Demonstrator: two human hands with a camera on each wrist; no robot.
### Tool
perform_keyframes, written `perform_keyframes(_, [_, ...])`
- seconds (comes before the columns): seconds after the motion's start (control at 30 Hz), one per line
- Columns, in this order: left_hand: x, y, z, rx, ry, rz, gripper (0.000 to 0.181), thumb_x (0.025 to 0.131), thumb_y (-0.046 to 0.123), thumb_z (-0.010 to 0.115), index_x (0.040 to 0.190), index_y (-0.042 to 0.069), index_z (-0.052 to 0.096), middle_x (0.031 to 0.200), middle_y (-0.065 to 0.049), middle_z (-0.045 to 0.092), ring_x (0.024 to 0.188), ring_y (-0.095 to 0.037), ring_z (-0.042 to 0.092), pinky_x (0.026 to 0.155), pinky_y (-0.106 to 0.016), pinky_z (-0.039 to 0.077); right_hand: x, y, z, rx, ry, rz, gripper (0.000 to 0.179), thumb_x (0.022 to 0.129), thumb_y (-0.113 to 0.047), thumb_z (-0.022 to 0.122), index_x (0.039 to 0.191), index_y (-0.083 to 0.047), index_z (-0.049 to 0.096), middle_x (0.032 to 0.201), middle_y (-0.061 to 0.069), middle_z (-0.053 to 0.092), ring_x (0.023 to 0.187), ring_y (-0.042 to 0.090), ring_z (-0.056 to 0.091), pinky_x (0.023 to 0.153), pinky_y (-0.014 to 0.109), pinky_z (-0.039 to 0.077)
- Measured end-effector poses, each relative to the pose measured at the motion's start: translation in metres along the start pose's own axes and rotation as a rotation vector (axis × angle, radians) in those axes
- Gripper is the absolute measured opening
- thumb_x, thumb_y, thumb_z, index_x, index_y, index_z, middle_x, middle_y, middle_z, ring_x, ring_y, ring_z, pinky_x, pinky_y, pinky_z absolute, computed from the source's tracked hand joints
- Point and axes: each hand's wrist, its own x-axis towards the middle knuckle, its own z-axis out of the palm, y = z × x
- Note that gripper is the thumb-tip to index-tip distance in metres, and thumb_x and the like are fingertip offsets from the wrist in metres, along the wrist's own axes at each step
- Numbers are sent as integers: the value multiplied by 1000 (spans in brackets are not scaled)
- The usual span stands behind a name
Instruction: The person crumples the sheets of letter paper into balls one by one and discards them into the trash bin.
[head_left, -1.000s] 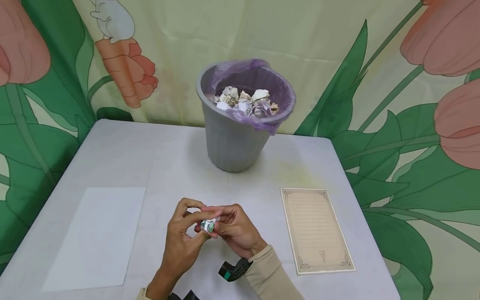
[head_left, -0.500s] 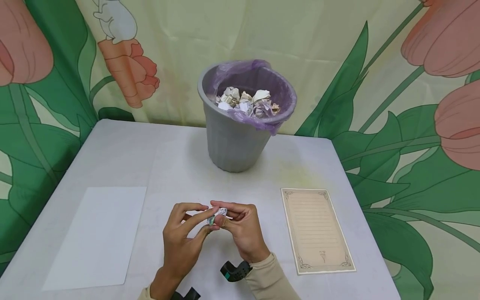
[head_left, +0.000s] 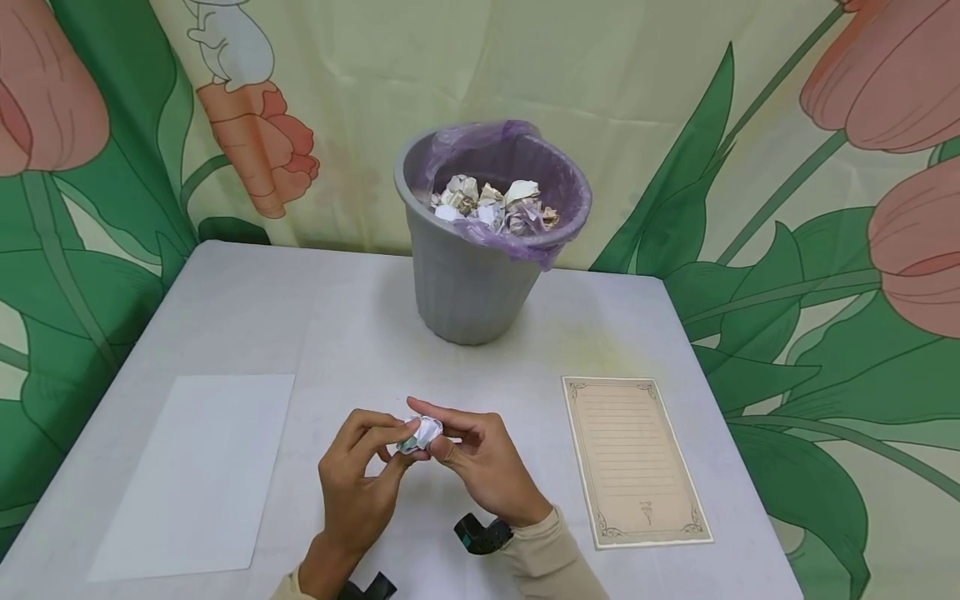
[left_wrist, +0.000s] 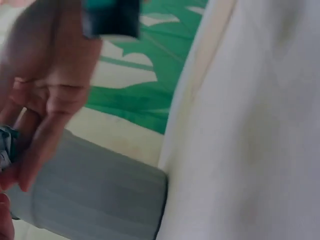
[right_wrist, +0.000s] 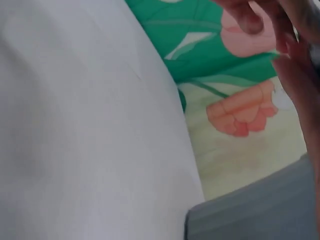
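Observation:
In the head view both hands meet over the front middle of the table. They hold a small crumpled paper ball point(head_left: 422, 434), white with green patches, clear of the tabletop. My left hand point(head_left: 360, 471) pinches its left side between fingers and thumb. My right hand point(head_left: 491, 462) grips the right side, thumb at the near face and index finger raised along the top. Part of the ball hides behind the fingers. At the left edge of the left wrist view a sliver of the paper ball point(left_wrist: 6, 145) shows among fingers. The right wrist view is blurred, with fingers at its upper right.
A grey bin point(head_left: 472, 292) with a purple liner stands at the back of the white table point(head_left: 345, 317), holding several crumpled papers point(head_left: 491, 204). One white sheet point(head_left: 198, 475) lies at left, and a bordered, lined beige sheet point(head_left: 637, 462) at right. A printed curtain point(head_left: 637, 67) hangs behind.
Both hands have turned the paper ball between their fingers, and more of its white side shows. The right wrist has shifted slightly right. Bin and sheets stay put.

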Motion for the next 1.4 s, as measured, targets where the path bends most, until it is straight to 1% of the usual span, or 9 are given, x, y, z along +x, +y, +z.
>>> perform_keyframes(0.1, [1,6,-4,-55,-39,-137,30,77,3,93,103,7,80,98,-8,68,92,-11,62,62,-21,47,0,2,-9,-4,-89,4,55,105,-37,61,154,-11,56,154,14,60,127,18,71,105,34,58])
perform_keyframes(0.2, [4,11,-7,-92,-80,-241,45,67,-13,92,104,9,80,103,-7,65,96,-12,60,67,-20,48,1,8,-11,41,-106,-7,58,104,-37,62,154,-7,55,151,23,61,124,15,72,105,34,58])
perform_keyframes(0.37, [6,15,-9,-97,-119,-357,45,66,-10,94,102,11,80,116,-8,60,107,-16,59,76,-20,51,2,17,-6,116,-72,-42,65,101,-39,65,150,4,56,150,35,55,130,15,69,103,31,59])
perform_keyframes(0.47, [6,15,-10,-61,-125,-389,43,65,-6,96,100,14,81,120,-6,60,112,-17,57,81,-21,50,2,19,-3,158,-36,-53,65,101,-36,66,147,8,57,147,30,60,132,17,68,103,29,59])
perform_keyframes(0.7, [5,14,-6,-19,-101,-319,47,63,-6,97,103,11,82,105,-5,62,102,-10,57,76,-21,46,3,22,3,215,93,-100,48,102,-14,69,134,21,60,122,4,80,117,17,76,93,27,62])
perform_keyframes(0.93, [5,17,-6,-32,-77,-310,41,66,-6,95,101,10,80,90,-3,64,85,-10,58,70,-21,47,6,22,15,252,158,-210,47,100,-6,72,121,33,56,115,3,81,106,13,78,86,25,64])
perform_keyframes(1.07, [5,16,-7,0,-102,-293,39,69,-2,95,103,10,80,88,-1,65,81,-10,59,68,-19,48,6,21,20,216,246,-233,45,98,-5,73,115,34,58,110,1,82,102,12,79,84,24,64])
perform_keyframes(1.23, [8,11,-13,105,-187,-135,41,79,33,91,112,11,79,91,-1,67,78,-11,57,66,-17,48,4,16,20,166,319,-158,42,97,-8,77,115,28,64,108,2,82,102,15,79,83,26,64])
perform_keyframes(1.4, [12,7,-16,179,-204,34,58,83,57,77,116,9,78,98,-3,70,81,-13,62,62,-17,49,5,12,15,217,251,-52,48,99,-12,75,122,27,61,109,3,82,104,13,79,85,24,63])
